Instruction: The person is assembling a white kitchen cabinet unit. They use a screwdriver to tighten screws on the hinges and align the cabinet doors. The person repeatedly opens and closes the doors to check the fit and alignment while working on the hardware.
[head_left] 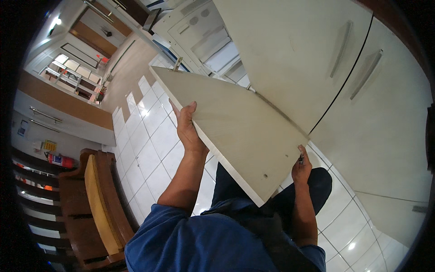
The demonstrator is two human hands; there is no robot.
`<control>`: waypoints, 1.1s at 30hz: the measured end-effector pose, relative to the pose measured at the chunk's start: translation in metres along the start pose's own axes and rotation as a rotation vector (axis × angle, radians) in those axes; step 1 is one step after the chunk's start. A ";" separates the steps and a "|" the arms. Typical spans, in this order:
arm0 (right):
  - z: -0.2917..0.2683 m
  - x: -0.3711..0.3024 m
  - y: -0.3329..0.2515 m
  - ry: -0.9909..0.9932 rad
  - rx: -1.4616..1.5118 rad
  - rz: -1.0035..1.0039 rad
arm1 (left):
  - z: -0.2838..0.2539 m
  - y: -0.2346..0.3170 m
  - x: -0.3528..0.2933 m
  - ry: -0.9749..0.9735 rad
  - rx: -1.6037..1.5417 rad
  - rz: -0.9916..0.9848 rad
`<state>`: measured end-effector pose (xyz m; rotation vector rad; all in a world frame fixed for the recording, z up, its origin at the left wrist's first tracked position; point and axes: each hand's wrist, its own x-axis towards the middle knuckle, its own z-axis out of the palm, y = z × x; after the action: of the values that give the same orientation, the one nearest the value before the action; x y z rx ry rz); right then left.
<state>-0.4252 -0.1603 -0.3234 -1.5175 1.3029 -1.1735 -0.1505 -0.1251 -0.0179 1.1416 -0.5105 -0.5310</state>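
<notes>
A cream cabinet door [226, 122] lies tilted across my lap, apart from the large cabinet at the right. My left hand [186, 129] is closed round its long left edge, thumb on the upper face and fingers underneath. At the door's right edge, near the close end, my right hand [302, 170] is closed on it. A small metal piece [301, 158] shows by the right fingers; its kind is hard to make out. A metal hinge [177, 64] stands up at the door's far end. Two small holes or marks sit near its close corner.
Tall cream cabinet doors [294, 50] with bar handles rise at the right. A white office machine [204, 38] stands beyond the held door. White tiles [154, 149] cover the floor. At the left are a wooden bench [102, 204] with a yellow cushion and a red fire extinguisher [61, 160].
</notes>
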 end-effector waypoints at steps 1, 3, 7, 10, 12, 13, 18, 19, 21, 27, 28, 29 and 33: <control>0.001 0.000 0.000 -0.008 0.016 0.055 | 0.001 0.001 0.000 -0.006 -0.006 0.001; 0.003 -0.001 0.001 -0.024 0.045 0.164 | 0.001 0.003 0.001 -0.018 -0.015 -0.006; 0.002 0.002 0.018 0.039 0.054 -0.071 | 0.010 0.001 0.003 -0.083 -0.043 -0.003; 0.004 0.003 0.029 0.038 0.190 -0.036 | 0.015 -0.003 0.006 -0.134 -0.015 0.088; 0.004 0.004 0.018 0.017 0.079 -0.006 | 0.010 -0.002 0.010 -0.171 -0.021 0.070; 0.004 0.005 0.013 0.020 0.077 -0.010 | 0.007 -0.002 0.012 -0.190 -0.024 0.062; 0.008 0.005 0.009 0.035 0.033 -0.011 | 0.010 0.003 0.013 -0.212 -0.106 0.035; 0.007 0.006 0.006 0.030 0.021 0.022 | 0.008 0.003 0.014 -0.205 -0.088 0.048; 0.005 0.008 0.023 0.051 -0.030 -0.040 | 0.013 0.004 0.013 -0.197 -0.101 0.031; 0.012 0.006 0.029 0.064 -0.007 -0.021 | 0.013 0.009 0.021 -0.185 -0.137 -0.018; 0.015 0.006 0.024 0.087 0.026 -0.131 | 0.012 0.010 0.027 -0.189 -0.120 -0.039; 0.017 0.006 0.019 0.060 -0.052 -0.121 | 0.011 0.012 0.032 -0.195 -0.104 -0.061; 0.023 -0.002 -0.014 0.015 -0.245 -0.184 | 0.004 0.018 0.045 -0.261 -0.111 -0.096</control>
<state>-0.3992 -0.1563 -0.3160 -1.8416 1.3803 -1.1739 -0.1157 -0.1507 0.0056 0.9993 -0.6450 -0.7894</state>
